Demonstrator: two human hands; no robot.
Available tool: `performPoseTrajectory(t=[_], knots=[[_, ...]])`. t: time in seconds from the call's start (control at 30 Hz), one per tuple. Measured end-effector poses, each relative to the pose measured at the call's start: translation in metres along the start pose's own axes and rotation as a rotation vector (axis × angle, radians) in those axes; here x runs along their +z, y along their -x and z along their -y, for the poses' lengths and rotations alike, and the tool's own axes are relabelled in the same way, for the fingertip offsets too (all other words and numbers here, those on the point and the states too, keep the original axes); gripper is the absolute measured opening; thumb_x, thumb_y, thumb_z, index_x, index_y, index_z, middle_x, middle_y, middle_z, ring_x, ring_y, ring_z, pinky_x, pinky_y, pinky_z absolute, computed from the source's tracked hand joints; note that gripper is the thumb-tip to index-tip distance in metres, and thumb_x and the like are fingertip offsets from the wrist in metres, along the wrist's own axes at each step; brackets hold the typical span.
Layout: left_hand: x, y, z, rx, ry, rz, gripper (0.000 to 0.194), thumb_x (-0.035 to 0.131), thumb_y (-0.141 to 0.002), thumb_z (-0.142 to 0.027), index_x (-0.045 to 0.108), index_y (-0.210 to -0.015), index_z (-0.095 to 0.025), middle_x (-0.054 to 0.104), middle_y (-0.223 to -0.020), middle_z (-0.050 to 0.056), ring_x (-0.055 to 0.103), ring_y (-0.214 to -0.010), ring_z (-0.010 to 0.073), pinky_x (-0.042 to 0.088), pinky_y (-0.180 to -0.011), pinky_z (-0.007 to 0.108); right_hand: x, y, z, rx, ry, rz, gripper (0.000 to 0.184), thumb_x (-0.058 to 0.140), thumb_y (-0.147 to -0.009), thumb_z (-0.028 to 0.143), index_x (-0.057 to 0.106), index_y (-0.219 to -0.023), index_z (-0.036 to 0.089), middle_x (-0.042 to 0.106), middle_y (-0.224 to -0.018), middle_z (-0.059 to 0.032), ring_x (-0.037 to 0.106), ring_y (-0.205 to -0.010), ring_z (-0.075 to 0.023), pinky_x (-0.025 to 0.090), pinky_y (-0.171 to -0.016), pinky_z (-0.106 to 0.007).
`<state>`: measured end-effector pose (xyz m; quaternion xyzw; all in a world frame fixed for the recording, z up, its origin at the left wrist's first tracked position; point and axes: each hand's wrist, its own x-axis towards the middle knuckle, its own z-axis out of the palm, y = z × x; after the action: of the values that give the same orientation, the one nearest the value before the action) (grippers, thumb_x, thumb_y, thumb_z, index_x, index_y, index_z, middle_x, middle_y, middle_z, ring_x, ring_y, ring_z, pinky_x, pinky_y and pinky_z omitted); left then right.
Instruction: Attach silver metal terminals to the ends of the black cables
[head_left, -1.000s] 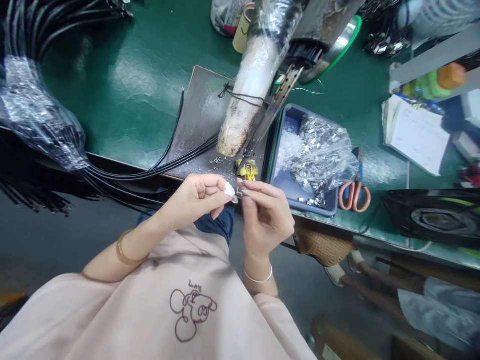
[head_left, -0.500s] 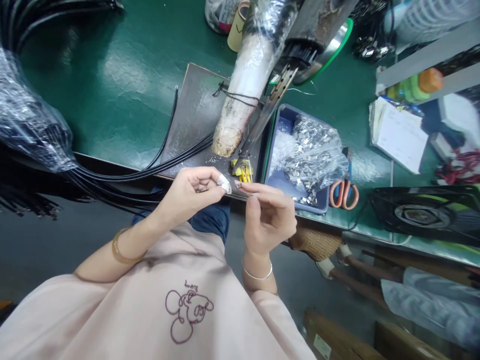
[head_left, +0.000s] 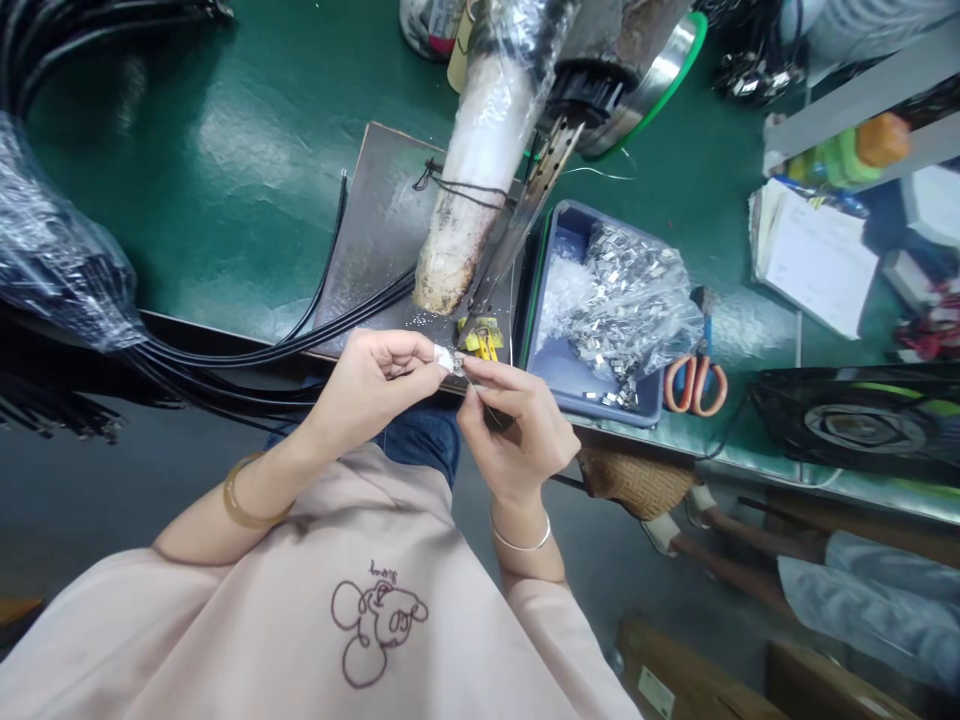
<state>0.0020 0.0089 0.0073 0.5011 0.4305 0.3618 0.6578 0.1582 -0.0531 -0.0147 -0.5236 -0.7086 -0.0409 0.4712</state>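
In front of my waist, at the bench edge, the fingertips of both my hands meet. My left hand [head_left: 382, 380] is closed in a pinch, with white tape round a fingertip; what it grips is too small to make out. My right hand [head_left: 521, 425] pinches a small metal connector [head_left: 459, 366] against the left fingertips. A thin line like a wire [head_left: 486, 402] runs between its thumb and fingers. Just beyond the fingertips sits a small yellow block [head_left: 481, 338] on a dark plate [head_left: 375, 220]. A perforated metal rod [head_left: 551, 165] slants down toward that block.
A white plastic-wrapped tube [head_left: 480, 160] hangs over the plate. Black cables [head_left: 262, 352] come in from the left. To the right are a blue tray [head_left: 540, 375] with bagged metal pieces, orange-handled scissors [head_left: 694, 385], papers [head_left: 814, 260] and a black fan [head_left: 855, 425]. A person's legs [head_left: 739, 545] show beyond.
My right hand has moved left, bringing its small metal connector to my left fingertips, and its thumb has closed in. My left hand has barely moved. The view has shifted slightly.
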Motion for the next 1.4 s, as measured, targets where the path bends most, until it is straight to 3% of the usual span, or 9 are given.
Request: performPoseTrajectory(t=[0.23,0.6,0.77,1.27,1.4], knots=[[0.005,-0.006,-0.005,0.022,0.037,-0.054,0.010,0.068,-0.067,-0.022,0.069,-0.061,-0.015,0.057,-0.055,-0.003,0.043,-0.052,0.0068,0.038,-0.051,0.019,0.003,-0.005,-0.003,-0.072,0.049,0.005,0.025,0.069,-0.087,0.002,0.057,-0.086,0.024,0.083,-0.100,-0.0043,0.081,-0.088,-0.0157,0.067,-0.076,-0.024],[0.006,-0.011,-0.010,0.008,0.095,-0.065,0.007,0.070,-0.066,-0.019,0.069,-0.061,-0.013,0.050,-0.053,-0.006,0.036,-0.049,0.0043,0.032,-0.047,0.017,0.003,-0.010,-0.005,-0.069,0.032,0.015,0.024,0.072,-0.086,0.001,0.061,-0.088,0.022,0.082,-0.104,-0.0067,0.081,-0.091,-0.0159,0.066,-0.080,-0.024],[0.006,-0.010,-0.013,0.005,0.104,-0.065,0.007,0.070,-0.064,-0.019,0.069,-0.060,-0.013,0.048,-0.051,-0.007,0.032,-0.048,0.0037,0.028,-0.044,0.017,0.002,-0.014,-0.002,-0.076,0.076,0.017,0.024,0.071,-0.088,0.002,0.061,-0.088,0.024,0.082,-0.102,-0.0037,0.081,-0.089,-0.0156,0.068,-0.078,-0.026],[0.004,-0.009,-0.005,0.104,-0.035,-0.062,0.007,0.064,-0.068,-0.019,0.064,-0.062,-0.015,0.035,-0.050,-0.009,0.022,-0.047,0.0036,0.020,-0.043,0.018,0.002,-0.011,-0.002,-0.053,0.067,0.030,0.023,0.070,-0.088,0.004,0.059,-0.088,0.024,0.082,-0.103,-0.0040,0.080,-0.090,-0.0157,0.066,-0.079,-0.025],[0.006,-0.007,-0.003,0.136,-0.072,-0.073,0.007,0.062,-0.070,-0.019,0.063,-0.065,-0.015,0.038,-0.052,-0.008,0.025,-0.047,0.0038,0.019,-0.042,0.018,0.003,-0.013,0.000,-0.024,0.073,0.037,0.022,0.070,-0.089,0.004,0.060,-0.089,0.024,0.081,-0.102,-0.0037,0.080,-0.090,-0.0154,0.067,-0.080,-0.025]])
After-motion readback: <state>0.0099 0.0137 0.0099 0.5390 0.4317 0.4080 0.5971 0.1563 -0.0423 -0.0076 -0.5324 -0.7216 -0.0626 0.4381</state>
